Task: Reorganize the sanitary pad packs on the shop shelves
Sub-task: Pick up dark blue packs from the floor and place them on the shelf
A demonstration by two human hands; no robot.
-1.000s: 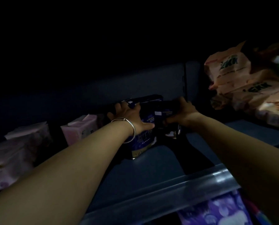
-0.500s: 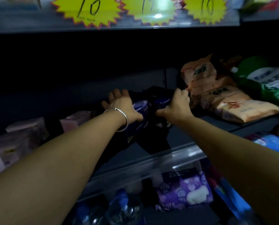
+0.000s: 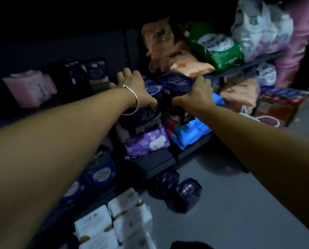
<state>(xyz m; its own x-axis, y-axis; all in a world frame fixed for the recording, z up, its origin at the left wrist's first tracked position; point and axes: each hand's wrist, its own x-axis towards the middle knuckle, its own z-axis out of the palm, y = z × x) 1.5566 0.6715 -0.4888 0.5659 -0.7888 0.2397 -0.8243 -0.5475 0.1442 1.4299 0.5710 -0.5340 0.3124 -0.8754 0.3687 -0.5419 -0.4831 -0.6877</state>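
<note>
Your left hand [image 3: 135, 87] grips a dark navy pack [image 3: 146, 112] with pale line drawings; your right hand [image 3: 195, 92] grips a matching navy pack [image 3: 177, 83]. Below them lies a purple pack [image 3: 146, 142] with white shapes, beside a bright blue one [image 3: 191, 133]. A silver bangle [image 3: 130, 99] circles your left wrist.

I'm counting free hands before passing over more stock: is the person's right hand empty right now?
No, the right hand grips a dark navy pack, while the left hand holds another navy pack.

Both arms are extended forward, converging. Left hand [image 3: 135, 87], bangle on wrist, is curled down over a dark pack [image 3: 148, 105]; right hand [image 3: 195, 94] is clamped around the adjacent pack [image 3: 177, 85].
</note>
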